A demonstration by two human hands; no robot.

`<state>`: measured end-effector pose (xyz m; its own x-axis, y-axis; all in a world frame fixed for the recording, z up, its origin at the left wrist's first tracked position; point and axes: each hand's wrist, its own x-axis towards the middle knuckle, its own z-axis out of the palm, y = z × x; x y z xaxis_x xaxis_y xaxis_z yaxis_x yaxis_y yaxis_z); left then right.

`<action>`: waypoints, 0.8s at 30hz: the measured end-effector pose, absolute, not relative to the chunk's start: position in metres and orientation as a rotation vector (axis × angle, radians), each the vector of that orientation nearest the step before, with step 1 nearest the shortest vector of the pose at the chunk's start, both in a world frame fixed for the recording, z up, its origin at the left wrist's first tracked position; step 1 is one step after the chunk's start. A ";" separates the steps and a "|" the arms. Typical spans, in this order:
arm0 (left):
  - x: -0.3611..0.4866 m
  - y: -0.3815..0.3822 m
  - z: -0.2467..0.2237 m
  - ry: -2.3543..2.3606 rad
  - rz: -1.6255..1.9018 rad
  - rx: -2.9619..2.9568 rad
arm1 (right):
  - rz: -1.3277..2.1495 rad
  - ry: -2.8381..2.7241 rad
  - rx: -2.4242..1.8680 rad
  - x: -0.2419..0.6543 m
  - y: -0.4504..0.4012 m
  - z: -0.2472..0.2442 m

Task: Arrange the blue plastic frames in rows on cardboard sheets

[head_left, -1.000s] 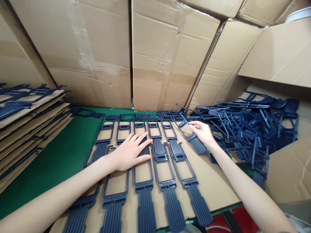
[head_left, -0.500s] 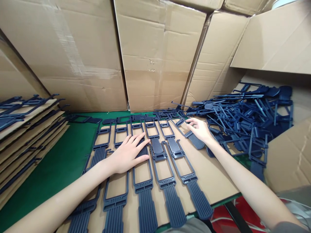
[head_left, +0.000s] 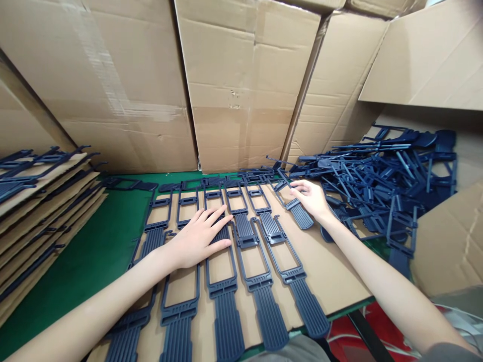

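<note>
Nearest you, dark navy plastic parts lie in a row, each a slim rectangular frame running into a ribbed, round-ended paddle; call them the near parts [head_left: 270,317]. Beneath them spreads a smooth tan cardboard sheet [head_left: 339,281], with something red [head_left: 381,327] showing below its right edge. A second row, the far parts [head_left: 244,229], sits just beyond, the ribbed paddles reaching the top ends of the nearer frames.

Your left hand [head_left: 199,239] lies palm down over the middle columns where the two rows meet, its fingers straight and spread apart, covering some frames and paddles. Your right hand [head_left: 311,201] is at the right end of the far row, thumb and fingers drawn together on the frame of a slanted part [head_left: 301,216] (part of that frame is hidden behind them); its ribbed paddle points back toward you over bare cardboard.

To your left, raw-edged cardboard layers with parts between them form a stack [head_left: 41,221] on the green surface [head_left: 90,246]. To the right, a tangled heap [head_left: 392,176] of the same frames and paddles piles up before an open carton flap [head_left: 430,60]. Farthest off, creased cardboard boxes [head_left: 241,85], banded with shiny tape, stand side by side.
</note>
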<state>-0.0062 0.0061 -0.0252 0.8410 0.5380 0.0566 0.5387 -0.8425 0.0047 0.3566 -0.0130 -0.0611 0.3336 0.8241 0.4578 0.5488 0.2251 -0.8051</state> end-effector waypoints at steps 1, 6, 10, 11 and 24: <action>-0.006 0.006 -0.025 -0.880 -0.074 -3.003 | 0.314 -1.329 -1.452 0.356 -0.013 -0.061; -0.005 0.006 -0.025 -0.881 -0.061 -2.993 | 0.475 -1.251 -1.454 0.350 -0.017 -0.056; -0.006 0.006 -0.026 -0.873 -0.067 -2.990 | 0.549 -1.210 -1.423 0.346 -0.017 -0.054; -0.006 0.006 -0.026 -0.870 -0.072 -2.990 | 0.549 -1.205 -1.421 0.346 -0.016 -0.054; -0.006 0.007 -0.028 -0.869 -0.088 -2.999 | 0.556 -1.377 -1.510 0.355 -0.011 -0.068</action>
<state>-0.0060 0.0070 -0.0281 0.8437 0.5336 0.0591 0.5346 -0.8451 -0.0011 0.3547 -0.0113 -0.0683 0.2529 0.9288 0.2707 0.4806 0.1222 -0.8684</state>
